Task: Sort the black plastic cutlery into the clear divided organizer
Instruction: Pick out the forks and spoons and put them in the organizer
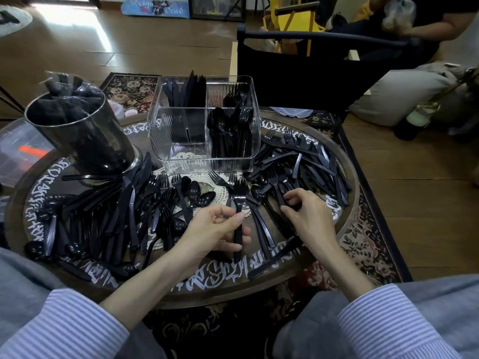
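Holding fork (pixel 239 200) upright, left hand (pixel 220 229).

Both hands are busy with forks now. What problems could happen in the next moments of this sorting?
1. The left hand holds a fork while the right hand pinches another in a tangled pile; pulling may drag neighbours off the round tray.
2. The clear organizer has similar black pieces in adjoining compartments, so a fork could land among the spoons.
3. The leaning metal cup beside it might tip if bumped.
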